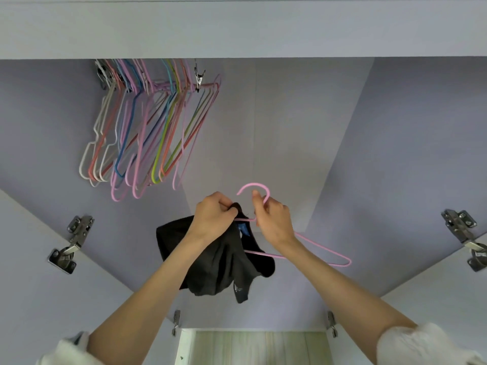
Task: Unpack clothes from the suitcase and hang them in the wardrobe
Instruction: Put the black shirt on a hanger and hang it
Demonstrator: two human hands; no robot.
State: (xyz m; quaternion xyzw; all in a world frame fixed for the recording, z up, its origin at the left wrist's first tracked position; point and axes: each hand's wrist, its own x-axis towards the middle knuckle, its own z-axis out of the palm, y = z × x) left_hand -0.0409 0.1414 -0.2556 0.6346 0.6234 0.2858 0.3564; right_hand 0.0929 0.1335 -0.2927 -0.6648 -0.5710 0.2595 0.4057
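White rolled-up sleeves (421,346) are seen at the bottom corners, both forearms raised into the wardrobe (395,154). A black garment (218,264) is gripped at its collar by the left hand (213,214), fingers curled tight round the fabric; the rest is left hanging below, bunched. A pink hanger (316,245) is pinched at its neck by the right hand (274,219), hook up (one shoulder is tucked inside the collar, the other sticks out bare to the right). Metal door hinges (72,243) are fixed either side. Farther back, upper left, a bunch of coloured empty hangers (147,133) is hung close together.
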